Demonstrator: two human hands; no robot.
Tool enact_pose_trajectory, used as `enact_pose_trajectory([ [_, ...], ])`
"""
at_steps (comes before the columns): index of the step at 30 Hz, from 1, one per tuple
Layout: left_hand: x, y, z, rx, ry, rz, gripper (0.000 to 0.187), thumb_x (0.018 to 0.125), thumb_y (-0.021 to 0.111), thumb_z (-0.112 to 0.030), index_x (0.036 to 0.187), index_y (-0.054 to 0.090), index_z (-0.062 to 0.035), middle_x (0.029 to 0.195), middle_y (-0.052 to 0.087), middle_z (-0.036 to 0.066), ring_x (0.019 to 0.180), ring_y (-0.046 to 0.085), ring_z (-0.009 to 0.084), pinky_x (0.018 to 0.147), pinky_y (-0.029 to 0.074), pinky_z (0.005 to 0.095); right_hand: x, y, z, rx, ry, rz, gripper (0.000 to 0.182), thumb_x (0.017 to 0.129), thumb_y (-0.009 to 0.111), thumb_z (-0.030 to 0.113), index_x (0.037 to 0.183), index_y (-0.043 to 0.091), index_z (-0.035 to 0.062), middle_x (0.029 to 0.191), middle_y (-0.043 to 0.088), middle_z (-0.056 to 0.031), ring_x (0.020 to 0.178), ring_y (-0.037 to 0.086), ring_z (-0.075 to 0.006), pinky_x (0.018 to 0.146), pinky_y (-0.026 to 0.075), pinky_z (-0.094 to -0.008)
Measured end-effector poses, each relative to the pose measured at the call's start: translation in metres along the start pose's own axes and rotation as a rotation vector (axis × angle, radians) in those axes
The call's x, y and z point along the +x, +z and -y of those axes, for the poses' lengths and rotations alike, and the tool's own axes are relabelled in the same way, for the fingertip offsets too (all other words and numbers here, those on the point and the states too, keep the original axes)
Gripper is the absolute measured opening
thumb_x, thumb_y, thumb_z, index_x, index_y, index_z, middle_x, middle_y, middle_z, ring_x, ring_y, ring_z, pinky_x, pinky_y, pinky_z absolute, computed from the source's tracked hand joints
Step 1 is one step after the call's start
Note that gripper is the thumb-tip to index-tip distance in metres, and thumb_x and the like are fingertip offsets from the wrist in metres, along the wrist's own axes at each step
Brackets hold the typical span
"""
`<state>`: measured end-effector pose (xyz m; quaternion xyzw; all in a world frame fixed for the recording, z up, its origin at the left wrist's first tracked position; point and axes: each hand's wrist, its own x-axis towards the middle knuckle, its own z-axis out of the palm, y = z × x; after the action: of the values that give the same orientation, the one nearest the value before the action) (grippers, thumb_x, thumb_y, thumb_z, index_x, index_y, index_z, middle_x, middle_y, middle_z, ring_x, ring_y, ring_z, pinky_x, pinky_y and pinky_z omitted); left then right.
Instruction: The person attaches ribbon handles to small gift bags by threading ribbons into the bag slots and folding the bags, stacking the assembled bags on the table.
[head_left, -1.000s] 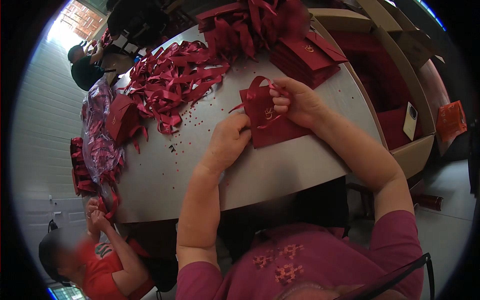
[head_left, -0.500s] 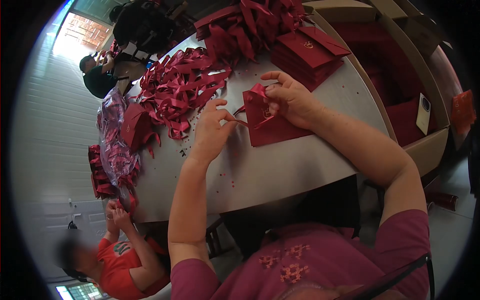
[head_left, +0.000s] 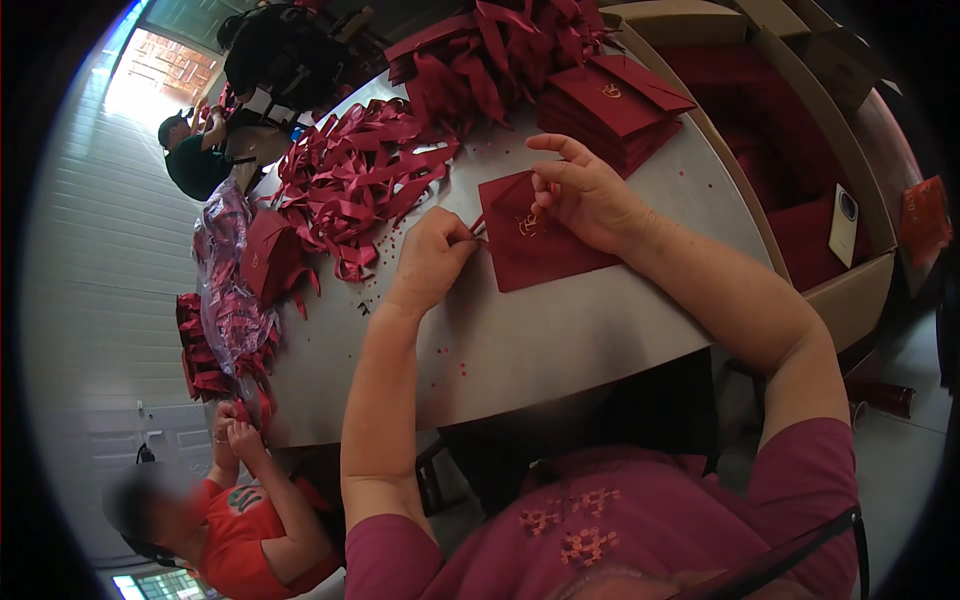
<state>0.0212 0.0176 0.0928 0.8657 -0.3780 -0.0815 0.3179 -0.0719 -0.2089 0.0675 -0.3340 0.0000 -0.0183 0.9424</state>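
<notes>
A dark red paper bag [head_left: 545, 258] with a gold emblem lies flat on the metal table in front of me. My left hand [head_left: 434, 260] is closed at the bag's left edge, pinching a red ribbon [head_left: 478, 228] that comes out from there. Over the bag's upper right part hovers my right hand [head_left: 590, 195]. Its fingers are apart and loosely bent, the index finger raised, and I see no ribbon in them. Part of the bag is hidden under the right hand.
Loose red ribbons [head_left: 350, 175] are heaped on the table [head_left: 560, 345]. A stack of red bags [head_left: 620, 100] lies behind my right hand. At right stands a cardboard box [head_left: 850, 300] with a phone [head_left: 844, 228]. A co-worker in a red shirt [head_left: 255, 530] handles ribbon at lower left.
The ribbon loop in my right hand is gone from view, and those fingers have loosened. My left hand has moved slightly right and curled tighter round the ribbon at the bag's edge.
</notes>
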Motion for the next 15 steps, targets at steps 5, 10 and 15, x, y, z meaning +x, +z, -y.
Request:
enact_pose_trajectory([
  [5, -0.004, -0.006, -0.005, -0.109, -0.054, 0.013, 0.009, 0.075, 0.071, -0.002, 0.079, 0.063, 0.0016, 0.084, 0.061, 0.013, 0.076, 0.060, 0.0263, 0.070, 0.048, 0.0349, 0.003, 0.007, -0.003, -0.009, -0.020, -0.068, 0.033, 0.092, 0.062, 0.012, 0.123, 0.050, 0.0102, 0.083, 0.058, -0.0017, 0.076, 0.057, -0.0115, 0.076, 0.049, -0.0293],
  [10, -0.003, -0.009, 0.002, -0.084, 0.021, 0.022, 0.010, 0.074, 0.070, -0.002, 0.078, 0.062, 0.0016, 0.082, 0.060, 0.011, 0.075, 0.058, 0.0245, 0.069, 0.046, 0.0339, 0.006, 0.003, -0.006, -0.092, -0.060, -0.114, 0.032, 0.092, 0.062, 0.012, 0.121, 0.050, 0.0090, 0.084, 0.056, -0.0012, 0.079, 0.056, -0.0111, 0.072, 0.048, -0.0277],
  [15, -0.006, -0.017, 0.020, -0.109, 0.037, 0.038, 0.011, 0.075, 0.070, -0.003, 0.076, 0.060, 0.0017, 0.081, 0.058, 0.009, 0.075, 0.057, 0.0218, 0.068, 0.045, 0.0321, -0.003, 0.015, -0.008, -0.207, -0.121, -0.187, 0.032, 0.092, 0.061, 0.011, 0.120, 0.047, 0.0054, 0.080, 0.055, -0.0020, 0.075, 0.056, -0.0113, 0.068, 0.047, -0.0258],
])
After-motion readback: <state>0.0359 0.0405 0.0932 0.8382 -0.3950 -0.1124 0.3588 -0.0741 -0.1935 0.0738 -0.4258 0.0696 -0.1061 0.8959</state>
